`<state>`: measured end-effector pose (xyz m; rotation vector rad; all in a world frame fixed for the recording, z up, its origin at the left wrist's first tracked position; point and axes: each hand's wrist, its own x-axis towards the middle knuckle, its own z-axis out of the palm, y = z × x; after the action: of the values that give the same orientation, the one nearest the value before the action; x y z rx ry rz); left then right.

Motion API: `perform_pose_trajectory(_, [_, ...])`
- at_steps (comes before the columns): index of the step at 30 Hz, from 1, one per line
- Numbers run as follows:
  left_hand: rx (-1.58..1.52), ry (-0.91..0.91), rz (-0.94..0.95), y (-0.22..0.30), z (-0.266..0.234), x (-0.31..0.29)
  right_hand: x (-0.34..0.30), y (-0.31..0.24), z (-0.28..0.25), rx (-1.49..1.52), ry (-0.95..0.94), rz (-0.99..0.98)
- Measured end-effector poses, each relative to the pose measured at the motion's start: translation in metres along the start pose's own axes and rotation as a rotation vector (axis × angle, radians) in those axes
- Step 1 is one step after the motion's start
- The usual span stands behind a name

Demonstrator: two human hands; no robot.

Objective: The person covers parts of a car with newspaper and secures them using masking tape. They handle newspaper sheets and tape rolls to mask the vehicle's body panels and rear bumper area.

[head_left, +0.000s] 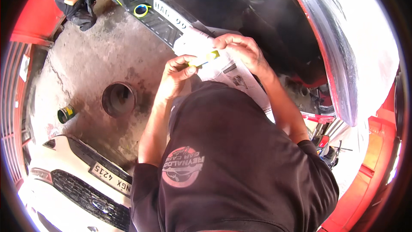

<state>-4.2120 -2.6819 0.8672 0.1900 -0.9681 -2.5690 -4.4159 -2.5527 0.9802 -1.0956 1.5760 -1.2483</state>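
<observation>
My left hand [177,75] is closed, thumb and fingers pinching one end of a short strip of yellow masking tape [212,55]. The strip runs along the upper edge of a newspaper sheet [238,74]. Just to the right, my right hand [243,50] has its fingers bent together at the paper's upper edge; its fingertips are partly hidden. The newspaper hangs in front of my body, close to the rear of a dark car [253,6]. A roll of yellow tape [141,10] lies on that car's black step bumper [159,25].
A round metal drum or rim [119,99] stands on the stained concrete floor [81,68], with a small green-and-yellow can [65,114] to its left. The front of a white car [81,189] is at lower left. Another person [72,0] crouches by the bumper's far end.
</observation>
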Motion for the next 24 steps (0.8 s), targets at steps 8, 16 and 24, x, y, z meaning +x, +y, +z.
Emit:
perform_pose_trajectory(8, [0.452, 0.3, 0.308, 0.01, 0.025, -0.008, -0.003, -0.009, 0.038, -0.358, 0.021, 0.075])
perform_pose_trajectory(16, [1.108, 0.539, 0.603, 0.016, 0.048, -0.026, -0.004, 0.005, 0.066, -0.745, -0.03, -0.462])
perform_pose_trajectory(24, [0.881, 0.912, 0.607, 0.03, 0.029, -0.046, -0.011, -0.014, -0.005, -0.21, 0.407, -0.041])
